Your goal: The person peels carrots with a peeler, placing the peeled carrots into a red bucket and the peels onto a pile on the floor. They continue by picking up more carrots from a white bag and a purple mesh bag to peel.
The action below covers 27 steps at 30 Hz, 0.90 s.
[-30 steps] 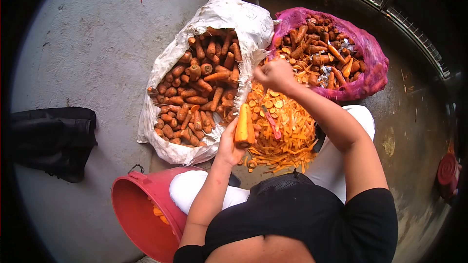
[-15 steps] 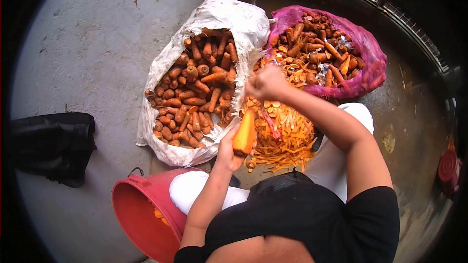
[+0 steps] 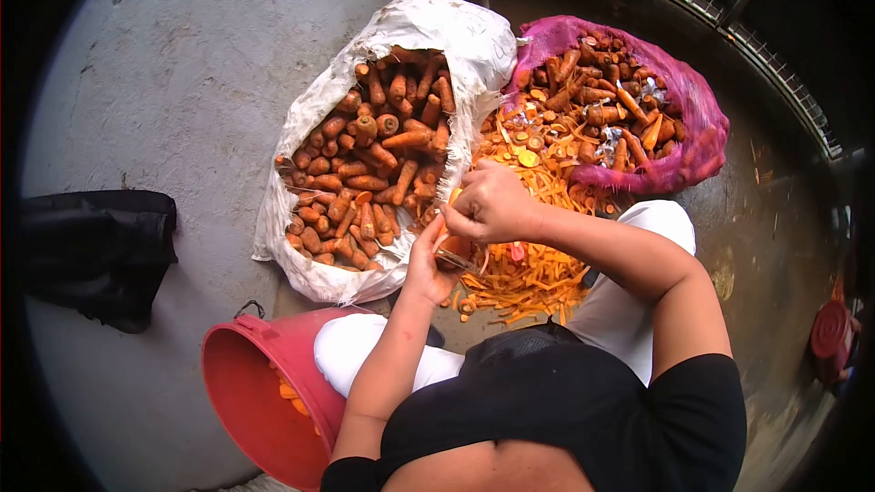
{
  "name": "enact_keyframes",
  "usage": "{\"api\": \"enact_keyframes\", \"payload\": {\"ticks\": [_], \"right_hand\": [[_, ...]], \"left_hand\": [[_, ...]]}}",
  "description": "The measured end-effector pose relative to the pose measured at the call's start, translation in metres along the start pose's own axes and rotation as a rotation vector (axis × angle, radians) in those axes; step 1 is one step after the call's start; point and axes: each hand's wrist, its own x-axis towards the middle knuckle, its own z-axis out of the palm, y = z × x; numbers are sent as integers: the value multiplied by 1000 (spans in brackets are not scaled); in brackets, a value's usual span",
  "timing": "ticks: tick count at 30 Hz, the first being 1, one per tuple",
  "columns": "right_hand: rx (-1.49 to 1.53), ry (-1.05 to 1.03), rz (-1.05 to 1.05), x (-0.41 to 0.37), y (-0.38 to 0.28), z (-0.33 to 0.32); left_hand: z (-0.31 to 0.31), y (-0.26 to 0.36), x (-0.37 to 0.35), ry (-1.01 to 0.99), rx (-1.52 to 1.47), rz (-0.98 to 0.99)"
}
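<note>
My left hand is wrapped round a peeled carrot, held up between the sack and the peelings and partly hidden by my fingers. Directly over the carrot, my right hand is closed, its fingertips close to the left thumb. A thin blade-like tool shows below the right hand, across the near end of the carrot; its grip is hidden. Under both hands spreads a heap of orange carrot peelings with cut carrot ends in it. A small pink object lies among the peelings.
A white sack of unpeeled carrots lies open at the left. Behind the heap, a magenta mesh sack holds more carrots. A red bucket with orange pieces inside tilts by my left leg. Black cloth lies far left.
My right hand has come down and back from above the peelings to the carrot. The left hand keeps hold of the carrot, now raised slightly and largely covered.
</note>
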Motion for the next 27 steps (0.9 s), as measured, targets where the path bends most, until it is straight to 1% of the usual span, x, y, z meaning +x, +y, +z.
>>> {"api": "enact_keyframes", "payload": {"ticks": [3,6,7,9,10,11,12,13,14,15,17,18,19,20,21,22,23,24,25,27], "right_hand": [[-18,-42,62,-2,3,1],[8,36,39,-5,12,7],[21,58,37,-6,15,8],[-98,-112,206,-4,41,8],[-122,124,177,-4,66,12],[-175,-152,505,7,69,-15],[-512,-117,364,-2,106,-12],[-535,-184,539,-4,124,-18],[-559,-24,542,-12,137,-16],[-577,135,543,-10,131,-19],[-282,-63,777,1,119,-17],[-214,68,644,0,108,-6],[-138,-63,680,6,86,-6],[-10,-3,539,7,63,-4],[43,-10,403,5,46,1],[-65,44,129,4,32,2],[-75,-62,146,0,15,3],[-50,-30,70,-2,7,7],[-24,2,-3,-4,3,9],[-64,-14,-3,-7,5,8]], "left_hand": [[9,-3,-3,49,-19,7],[11,-3,-6,-1,6,16],[4,-4,-5,-54,54,20],[-16,-7,1,-161,153,29],[-5,-6,-5,-110,196,1],[-1,-5,-9,-140,182,-15],[1,-6,-13,-170,168,-32],[2,-6,-15,-201,153,-50],[3,-6,-16,-176,128,-59],[5,-5,-17,-160,145,-37],[10,-1,-17,-125,169,13],[6,-1,-15,-167,135,13],[-3,1,-11,-211,102,12],[-8,1,-8,-255,69,12],[-8,0,-5,-165,36,21],[-7,-2,-2,-75,2,31],[-6,-3,0,16,-31,39],[5,-1,-10,94,36,18],[3,-2,-9,62,31,23],[-1,-5,-6,-4,29,29]]}}
